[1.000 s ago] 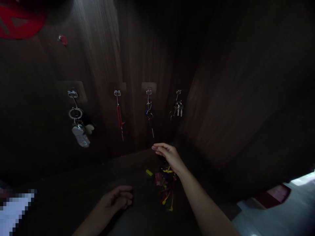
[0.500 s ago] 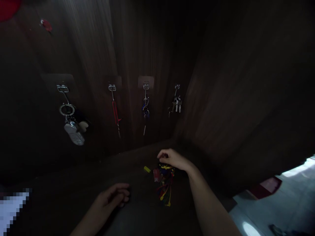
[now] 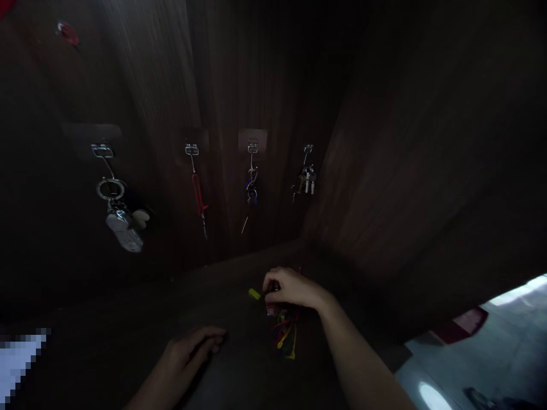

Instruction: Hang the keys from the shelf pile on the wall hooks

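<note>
My right hand [image 3: 287,287] is over a small bundle of colourful cords [image 3: 287,336] in red, yellow and green on the dark wooden surface. Its thumb and fingers curl together just above a small red piece [image 3: 271,309], hiding whatever is between them. Left of the fingertips, apart from them, lies a small yellow-green piece [image 3: 254,294]. My left hand [image 3: 192,353] rests lower left with loosely bent fingers and nothing in it.
On the dark wooden back panel, metal hooks hold a keyring with a silver fob [image 3: 123,228], a red strap [image 3: 197,195], a blue key holder [image 3: 252,191] and several keys [image 3: 307,181]. A side panel [image 3: 405,171] rises at right. Pale floor [image 3: 491,359] shows lower right.
My right hand has moved slightly left and down, from the top of the bundle onto the red piece. The left hand's fingers have moved slightly down and closer together.
</note>
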The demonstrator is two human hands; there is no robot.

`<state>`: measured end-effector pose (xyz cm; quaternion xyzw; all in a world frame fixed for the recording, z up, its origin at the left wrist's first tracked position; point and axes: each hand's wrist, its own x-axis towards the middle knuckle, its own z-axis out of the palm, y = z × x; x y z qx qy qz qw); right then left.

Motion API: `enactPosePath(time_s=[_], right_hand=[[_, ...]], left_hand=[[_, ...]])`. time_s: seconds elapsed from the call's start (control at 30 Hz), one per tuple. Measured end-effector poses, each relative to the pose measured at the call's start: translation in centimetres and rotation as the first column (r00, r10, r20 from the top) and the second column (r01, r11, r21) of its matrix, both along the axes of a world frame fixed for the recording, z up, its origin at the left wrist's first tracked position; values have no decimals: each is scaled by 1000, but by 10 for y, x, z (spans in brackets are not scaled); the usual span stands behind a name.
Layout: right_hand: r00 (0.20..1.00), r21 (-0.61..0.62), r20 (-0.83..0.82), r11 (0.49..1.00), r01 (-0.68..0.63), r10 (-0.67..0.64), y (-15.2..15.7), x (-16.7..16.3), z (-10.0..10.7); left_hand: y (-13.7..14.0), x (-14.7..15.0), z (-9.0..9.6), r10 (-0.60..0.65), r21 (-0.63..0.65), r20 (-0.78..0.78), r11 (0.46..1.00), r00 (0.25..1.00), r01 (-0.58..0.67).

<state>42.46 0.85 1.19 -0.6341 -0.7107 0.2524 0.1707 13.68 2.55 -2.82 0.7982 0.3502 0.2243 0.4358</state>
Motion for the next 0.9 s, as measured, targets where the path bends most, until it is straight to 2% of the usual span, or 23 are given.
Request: enactPosePath(time_s=[0.07, 0.13, 0.33, 0.5, 0.63, 0.73, 0.83, 0.9], right_hand=[[992, 27, 119, 998, -53, 49, 1, -10, -2], [983, 48, 171, 995, -82, 72, 2, -19, -5], [971, 120, 147, 971, -206, 188, 5, -41, -11], [972, 156, 103, 961, -228, 213, 8, -62, -20], [971, 178, -91, 963, -203, 222, 6, -80, -22], [943, 121, -296, 985, -123, 154, 2, -93, -18], [868, 63, -487, 995, -77, 98, 0, -102, -14], [787, 31, -613, 997, -67, 72, 1, -104, -14]], left_hand=[[0, 0, 0, -12, 43, 2, 999, 1000, 12], [-1, 0, 0, -27, 81, -3, 996, 1000, 27], [1, -2, -3, -36, 186, -20, 982, 999, 39], [5, -5, -5, 15, 190, 22, 982, 1000, -19], [2, -4, 1, 86, 95, 98, 991, 991, -95], [-4, 0, 8, 156, -12, 152, 988, 976, -156], [-7, 3, 14, 190, -101, 172, 979, 967, -174], [-8, 5, 17, 182, -164, 180, 975, 967, -153]])
